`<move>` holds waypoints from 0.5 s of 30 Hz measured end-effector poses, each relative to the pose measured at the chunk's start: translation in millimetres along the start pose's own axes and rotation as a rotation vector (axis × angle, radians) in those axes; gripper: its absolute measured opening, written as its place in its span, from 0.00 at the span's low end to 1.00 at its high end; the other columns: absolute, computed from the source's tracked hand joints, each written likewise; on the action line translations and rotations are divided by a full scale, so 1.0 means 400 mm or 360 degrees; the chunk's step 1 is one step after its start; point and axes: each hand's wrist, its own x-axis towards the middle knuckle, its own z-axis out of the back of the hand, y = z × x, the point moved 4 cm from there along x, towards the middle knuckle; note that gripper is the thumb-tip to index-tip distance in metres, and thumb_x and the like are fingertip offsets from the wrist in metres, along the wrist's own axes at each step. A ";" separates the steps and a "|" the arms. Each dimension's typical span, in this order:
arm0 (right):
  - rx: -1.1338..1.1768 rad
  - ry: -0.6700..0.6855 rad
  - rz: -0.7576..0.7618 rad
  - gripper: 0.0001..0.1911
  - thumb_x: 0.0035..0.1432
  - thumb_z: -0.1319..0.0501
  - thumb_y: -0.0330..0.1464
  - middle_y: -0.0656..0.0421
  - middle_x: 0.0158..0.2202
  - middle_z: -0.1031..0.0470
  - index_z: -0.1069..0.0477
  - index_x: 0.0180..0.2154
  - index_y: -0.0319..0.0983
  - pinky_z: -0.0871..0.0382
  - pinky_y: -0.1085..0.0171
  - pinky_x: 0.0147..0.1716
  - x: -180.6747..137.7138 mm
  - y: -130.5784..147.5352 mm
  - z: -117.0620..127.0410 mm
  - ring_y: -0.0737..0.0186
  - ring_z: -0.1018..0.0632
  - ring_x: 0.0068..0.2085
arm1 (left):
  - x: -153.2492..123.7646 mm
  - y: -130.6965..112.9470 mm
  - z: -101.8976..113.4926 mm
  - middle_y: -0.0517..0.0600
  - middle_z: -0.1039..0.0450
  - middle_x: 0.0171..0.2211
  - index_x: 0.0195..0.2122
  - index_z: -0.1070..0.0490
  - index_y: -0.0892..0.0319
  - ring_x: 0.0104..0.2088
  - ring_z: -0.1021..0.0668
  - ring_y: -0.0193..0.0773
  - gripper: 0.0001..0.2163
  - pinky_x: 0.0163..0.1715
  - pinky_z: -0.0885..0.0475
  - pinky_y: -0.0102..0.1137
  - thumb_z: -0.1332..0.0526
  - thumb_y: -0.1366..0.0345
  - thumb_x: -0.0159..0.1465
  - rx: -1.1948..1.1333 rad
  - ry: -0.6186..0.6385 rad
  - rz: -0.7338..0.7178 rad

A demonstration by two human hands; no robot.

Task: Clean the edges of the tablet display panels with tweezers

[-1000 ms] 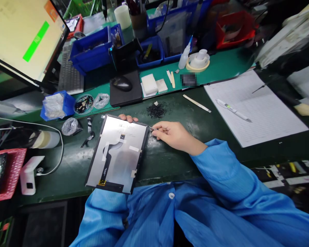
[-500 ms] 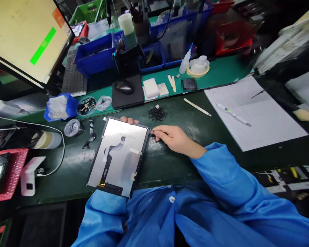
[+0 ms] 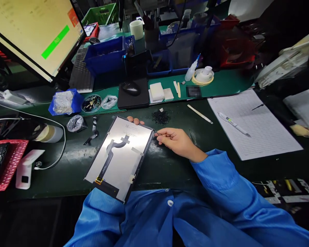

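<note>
A tablet-size display panel [image 3: 123,154] is tilted above the bench edge, silver back up, with a dark flex cable [image 3: 108,161] taped across it. My left hand [image 3: 135,120] supports it from below; only fingertips show, curled over the far edge, and the rest is hidden behind the panel. Pinched in my right hand [image 3: 175,141] is a thin dark tool [image 3: 156,132], its tip at the panel's far right corner. The tool is too small to tell its exact kind. A heap of black scraps [image 3: 161,117] lies just beyond that corner.
Lined paper [image 3: 265,137] with a pen [image 3: 234,124] lies on the right. A pale stick [image 3: 200,114] lies beyond my right hand. Behind are a mouse [image 3: 130,88], blue bins [image 3: 105,56] and a dropper bottle [image 3: 191,71]. A white cable [image 3: 59,157] loops at left.
The view has shifted slightly, and the panel has turned a little in my left hand. My right hand keeps the thin tool at the same corner.
</note>
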 end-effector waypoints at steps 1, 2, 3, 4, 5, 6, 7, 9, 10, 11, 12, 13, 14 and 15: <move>-0.0019 -0.0014 0.0010 0.18 0.58 0.32 0.45 0.56 0.31 0.19 0.21 0.41 0.37 0.25 0.61 0.33 0.000 -0.002 -0.001 0.60 0.20 0.32 | 0.001 0.000 -0.003 0.53 0.31 0.35 0.38 0.28 0.49 0.42 0.25 0.50 0.38 0.47 0.28 0.49 0.42 0.23 0.39 -0.0061 -0.0001 -0.0046; -0.0055 -0.0034 0.0022 0.19 0.58 0.33 0.45 0.55 0.32 0.19 0.21 0.42 0.37 0.24 0.61 0.34 -0.001 -0.004 -0.001 0.60 0.19 0.32 | 0.002 0.001 -0.008 0.54 0.31 0.34 0.37 0.28 0.49 0.41 0.25 0.52 0.38 0.46 0.28 0.51 0.42 0.23 0.39 -0.0094 0.0013 -0.0073; -0.0115 -0.0061 0.0037 0.18 0.58 0.33 0.45 0.55 0.33 0.18 0.21 0.42 0.37 0.24 0.61 0.34 -0.002 -0.007 0.000 0.59 0.19 0.32 | 0.001 0.003 -0.014 0.54 0.31 0.34 0.37 0.27 0.49 0.40 0.25 0.53 0.38 0.45 0.29 0.52 0.43 0.22 0.41 -0.0103 0.0034 -0.0094; -0.0200 -0.0096 0.0056 0.18 0.58 0.33 0.44 0.55 0.33 0.18 0.21 0.43 0.38 0.24 0.61 0.33 -0.003 -0.009 0.002 0.59 0.19 0.32 | -0.001 0.003 -0.021 0.55 0.30 0.34 0.38 0.26 0.49 0.41 0.25 0.53 0.37 0.45 0.29 0.52 0.44 0.23 0.43 -0.0112 0.0051 -0.0134; -0.0303 -0.0143 0.0078 0.17 0.58 0.33 0.43 0.56 0.32 0.18 0.21 0.43 0.38 0.25 0.61 0.33 -0.005 -0.011 0.004 0.60 0.20 0.31 | -0.003 0.002 -0.028 0.55 0.30 0.35 0.39 0.26 0.49 0.41 0.25 0.53 0.36 0.46 0.29 0.51 0.46 0.23 0.47 -0.0126 0.0064 -0.0189; -0.0417 -0.0197 0.0108 0.16 0.58 0.33 0.42 0.57 0.31 0.18 0.21 0.43 0.39 0.26 0.61 0.32 -0.006 -0.012 0.007 0.60 0.21 0.30 | -0.006 0.000 -0.034 0.55 0.30 0.35 0.39 0.26 0.49 0.42 0.26 0.51 0.34 0.46 0.29 0.50 0.48 0.25 0.52 -0.0149 0.0066 -0.0260; -0.0534 -0.0245 0.0145 0.15 0.59 0.33 0.41 0.58 0.30 0.19 0.20 0.43 0.39 0.26 0.62 0.31 -0.007 -0.013 0.010 0.61 0.21 0.29 | -0.009 -0.001 -0.039 0.54 0.29 0.36 0.40 0.26 0.49 0.43 0.26 0.50 0.32 0.47 0.29 0.49 0.49 0.27 0.55 -0.0180 0.0056 -0.0323; -0.0737 -0.0298 0.0248 0.11 0.61 0.34 0.39 0.58 0.30 0.19 0.19 0.42 0.40 0.27 0.62 0.32 -0.010 -0.010 0.014 0.61 0.21 0.29 | -0.009 -0.002 -0.043 0.53 0.30 0.37 0.39 0.27 0.50 0.41 0.27 0.46 0.30 0.48 0.29 0.46 0.50 0.29 0.58 -0.0260 -0.0013 -0.0387; -0.0816 -0.0298 0.0312 0.10 0.62 0.35 0.38 0.57 0.32 0.18 0.19 0.41 0.41 0.27 0.61 0.33 -0.011 -0.007 0.014 0.60 0.21 0.30 | -0.007 0.001 -0.043 0.52 0.31 0.36 0.38 0.27 0.50 0.40 0.28 0.45 0.30 0.48 0.29 0.45 0.48 0.28 0.56 -0.0295 -0.0063 -0.0356; -0.0883 -0.0284 0.0377 0.09 0.64 0.36 0.37 0.56 0.34 0.18 0.19 0.41 0.41 0.27 0.61 0.35 -0.011 -0.004 0.014 0.58 0.20 0.33 | -0.004 0.005 -0.042 0.52 0.32 0.35 0.37 0.28 0.51 0.39 0.29 0.44 0.32 0.48 0.29 0.45 0.46 0.27 0.52 -0.0316 -0.0121 -0.0294; -0.0941 -0.0262 0.0436 0.09 0.66 0.37 0.36 0.56 0.36 0.17 0.19 0.42 0.42 0.26 0.61 0.36 -0.012 0.000 0.014 0.57 0.19 0.35 | -0.003 0.009 -0.041 0.51 0.33 0.34 0.37 0.29 0.52 0.38 0.30 0.44 0.34 0.47 0.29 0.45 0.44 0.25 0.48 -0.0318 -0.0173 -0.0222; -0.0988 -0.0242 0.0483 0.10 0.67 0.38 0.36 0.55 0.37 0.17 0.19 0.42 0.42 0.26 0.61 0.38 -0.013 0.003 0.014 0.56 0.18 0.38 | -0.003 0.012 -0.042 0.51 0.35 0.33 0.36 0.31 0.53 0.38 0.30 0.44 0.36 0.46 0.29 0.45 0.43 0.24 0.44 -0.0300 -0.0207 -0.0143; -0.1023 -0.0227 0.0513 0.10 0.68 0.39 0.36 0.54 0.39 0.17 0.19 0.43 0.42 0.26 0.61 0.39 -0.013 0.006 0.014 0.56 0.18 0.39 | -0.005 0.013 -0.045 0.51 0.36 0.33 0.37 0.32 0.53 0.39 0.30 0.44 0.38 0.46 0.28 0.46 0.43 0.23 0.42 -0.0265 -0.0227 -0.0081; -0.1051 -0.0213 0.0524 0.11 0.69 0.40 0.36 0.54 0.39 0.17 0.19 0.44 0.42 0.26 0.61 0.40 -0.012 0.008 0.015 0.55 0.18 0.40 | -0.010 0.011 -0.050 0.51 0.36 0.33 0.38 0.33 0.54 0.40 0.29 0.45 0.38 0.48 0.28 0.47 0.44 0.23 0.43 -0.0219 -0.0238 -0.0045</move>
